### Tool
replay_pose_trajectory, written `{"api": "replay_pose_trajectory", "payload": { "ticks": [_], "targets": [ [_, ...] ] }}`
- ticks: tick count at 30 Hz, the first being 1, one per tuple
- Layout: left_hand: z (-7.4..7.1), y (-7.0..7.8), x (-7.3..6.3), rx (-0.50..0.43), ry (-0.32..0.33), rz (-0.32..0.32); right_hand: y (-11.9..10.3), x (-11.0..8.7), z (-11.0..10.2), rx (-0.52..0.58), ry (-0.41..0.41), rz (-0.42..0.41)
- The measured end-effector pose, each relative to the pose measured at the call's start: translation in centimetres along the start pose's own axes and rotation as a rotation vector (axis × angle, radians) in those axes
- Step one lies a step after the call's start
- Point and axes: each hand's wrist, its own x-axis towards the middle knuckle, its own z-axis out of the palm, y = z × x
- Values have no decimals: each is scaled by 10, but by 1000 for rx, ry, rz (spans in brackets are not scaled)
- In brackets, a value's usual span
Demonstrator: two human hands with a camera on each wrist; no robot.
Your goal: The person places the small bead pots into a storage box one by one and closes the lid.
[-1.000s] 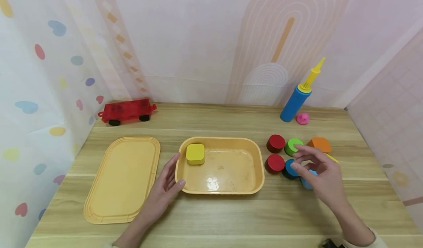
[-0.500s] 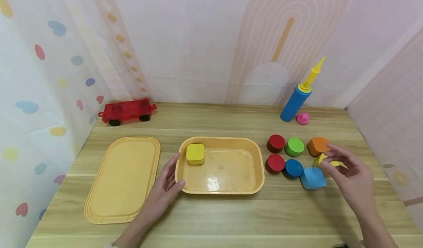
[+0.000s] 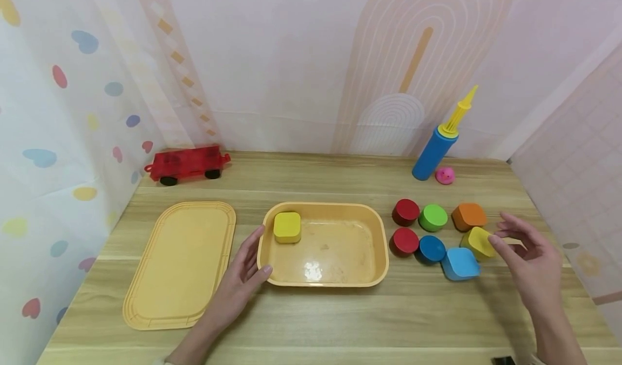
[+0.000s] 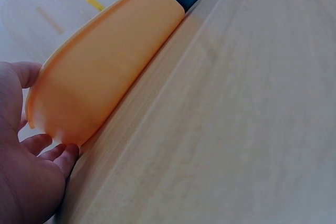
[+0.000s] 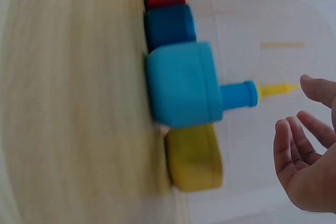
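Observation:
My left hand (image 3: 242,270) grips the left end of a pale orange plastic tub (image 3: 379,278), thumb at the rim and fingers against the end wall. In the left wrist view the fingers (image 4: 65,158) bend by the tub's base. Inside the tub, at the far left corner, sits a yellow rounded-square block (image 3: 287,227). My right hand (image 3: 532,259) holds nothing, its fingers loosely bent beside another yellow block (image 3: 478,243). Near it stand a light blue block (image 3: 460,263), an orange one (image 3: 468,216) and a dark blue round one (image 3: 431,249).
Two red round blocks (image 3: 404,241) and a green one (image 3: 433,217) stand right of the tub. A flat tray-like lid (image 3: 180,268) lies left. Behind are a red toy wagon (image 3: 188,163), a blue hand pump (image 3: 434,154) and a pink toy (image 3: 445,175).
My right hand has moved right, from above the dark blue and green blocks to beside the yellow one, uncovering the blocks it hid. The left hand and tub have stayed put.

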Motion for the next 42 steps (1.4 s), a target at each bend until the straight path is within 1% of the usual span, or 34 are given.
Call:
{"api": "replay_pose_trajectory", "payload": {
  "ticks": [3,5,9,11,13,15,20,27,31,38,42],
  "targets": [
    [0,0,0,-1,-5,3,7,3,-5,-45,20,-4],
    [0,1,0,0,-5,8,11,4,-7,-86,19,-14],
    [0,2,1,2,-3,22,19,6,-13,-201,-3,-25],
    [0,2,1,1,-3,30,23,6,-16,-286,-21,-30],
    [0,2,2,-2,-4,36,28,7,-19,-352,-44,-21],
    [0,1,2,-2,-4,36,33,9,-23,-387,-69,-5],
    [0,0,2,-1,-1,35,46,13,-31,-417,-117,35],
    [0,0,1,5,4,37,53,11,-33,-450,-181,125],
    [0,1,1,7,5,32,55,10,-33,-483,-191,128],
    [0,1,0,13,5,30,55,8,-32,-498,-205,119],
    [1,2,-1,15,8,24,56,8,-32,-505,-198,126]
  ]
}}
